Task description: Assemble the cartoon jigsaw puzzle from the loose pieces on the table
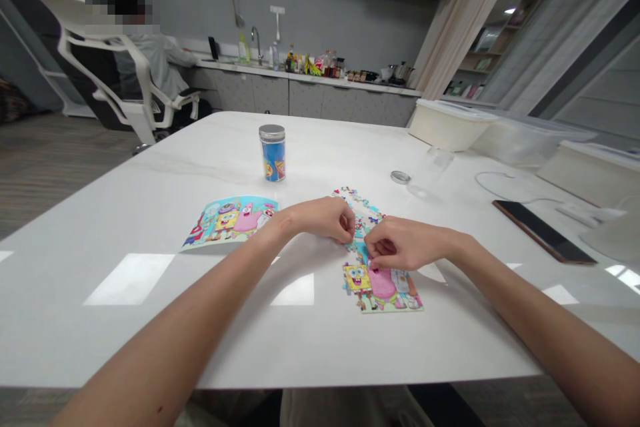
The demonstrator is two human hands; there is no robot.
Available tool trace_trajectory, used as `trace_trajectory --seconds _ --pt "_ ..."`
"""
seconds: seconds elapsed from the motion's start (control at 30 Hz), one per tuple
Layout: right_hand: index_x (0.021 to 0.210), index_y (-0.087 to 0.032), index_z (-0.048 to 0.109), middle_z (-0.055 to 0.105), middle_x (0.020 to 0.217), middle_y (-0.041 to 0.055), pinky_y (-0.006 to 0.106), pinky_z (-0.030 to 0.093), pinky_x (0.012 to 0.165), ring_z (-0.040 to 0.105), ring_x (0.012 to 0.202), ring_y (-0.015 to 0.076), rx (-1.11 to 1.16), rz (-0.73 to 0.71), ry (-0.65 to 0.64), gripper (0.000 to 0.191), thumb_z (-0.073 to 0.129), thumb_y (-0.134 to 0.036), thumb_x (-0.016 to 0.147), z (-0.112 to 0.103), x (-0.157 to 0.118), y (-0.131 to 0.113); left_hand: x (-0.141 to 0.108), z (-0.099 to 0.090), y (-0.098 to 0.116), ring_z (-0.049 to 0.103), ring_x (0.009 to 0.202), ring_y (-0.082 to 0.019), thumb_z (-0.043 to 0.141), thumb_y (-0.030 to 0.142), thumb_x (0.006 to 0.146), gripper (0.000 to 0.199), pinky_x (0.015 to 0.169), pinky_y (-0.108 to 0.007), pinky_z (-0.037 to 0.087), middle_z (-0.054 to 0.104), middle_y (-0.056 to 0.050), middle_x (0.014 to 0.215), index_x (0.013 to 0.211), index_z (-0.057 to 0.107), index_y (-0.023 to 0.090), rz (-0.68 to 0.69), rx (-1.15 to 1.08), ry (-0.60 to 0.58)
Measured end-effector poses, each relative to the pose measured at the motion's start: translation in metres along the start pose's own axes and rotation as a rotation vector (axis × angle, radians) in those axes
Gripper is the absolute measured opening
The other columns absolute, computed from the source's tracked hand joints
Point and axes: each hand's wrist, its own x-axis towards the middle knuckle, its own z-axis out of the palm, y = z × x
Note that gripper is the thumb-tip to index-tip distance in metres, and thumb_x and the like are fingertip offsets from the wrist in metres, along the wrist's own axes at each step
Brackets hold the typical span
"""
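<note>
A partly joined cartoon jigsaw puzzle [383, 290] lies on the white table, showing a yellow square figure and a pink one. My left hand [325, 219] is closed in a pinch at its upper left, with a small puzzle piece at the fingertips. Over the puzzle's upper part, my right hand [407, 243] is curled shut, fingertips by the pink figure; whatever it pinches is hidden. Loose puzzle pieces [370, 205] are scattered just beyond both hands. To the left lies a slightly curved picture card [233, 219] with the same characters.
A lidded jar [273, 153] stands behind the card. An uncapped clear jar [431, 172] and a metal lid [400, 177] are at right, near a phone [543, 230], a cable and plastic bins [450, 125]. A person sits in a white chair [145, 80] at back left.
</note>
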Motion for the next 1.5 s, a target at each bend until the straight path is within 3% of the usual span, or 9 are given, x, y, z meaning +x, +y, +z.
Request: trace_trajectory --seconds 1.5 --pt "0.071 -0.018 0.059 0.057 0.059 -0.0020 0.023 0.036 0.052 0.050 0.052 0.0093 0.018 0.031 -0.017 0.024 0.060 -0.036 0.087 0.0014 -0.0014 0.0024 0.0029 0.0022 -0.0013 0.065 0.073 -0.014 0.063 0.017 0.071 0.012 0.062 -0.020 0.044 0.074 -0.001 0.078 0.080 0.071 0.017 0.001 0.001 -0.013"
